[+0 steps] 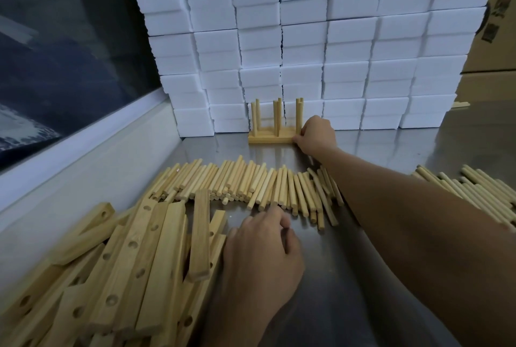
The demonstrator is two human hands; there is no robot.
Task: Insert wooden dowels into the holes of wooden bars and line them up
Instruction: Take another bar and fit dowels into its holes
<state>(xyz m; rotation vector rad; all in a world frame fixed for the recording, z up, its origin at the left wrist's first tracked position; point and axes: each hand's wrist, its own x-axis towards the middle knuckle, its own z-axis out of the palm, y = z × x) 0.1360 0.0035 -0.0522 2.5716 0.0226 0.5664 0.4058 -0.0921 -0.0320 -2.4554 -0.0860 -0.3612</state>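
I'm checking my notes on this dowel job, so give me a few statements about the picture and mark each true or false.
1. The right hand touches the assembled bars standing by the white blocks. True.
2. The assembled bars hold no dowels. False: upright dowels stand in them.
3. The left hand rests beside the pile of bars. True.
4. The loose dowels lie in a box. False: they lie on the metal table.

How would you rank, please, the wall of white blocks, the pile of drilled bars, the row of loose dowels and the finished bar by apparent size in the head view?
1. wall of white blocks
2. pile of drilled bars, though nearness to the camera enlarges it
3. row of loose dowels
4. finished bar with upright dowels, farthest away
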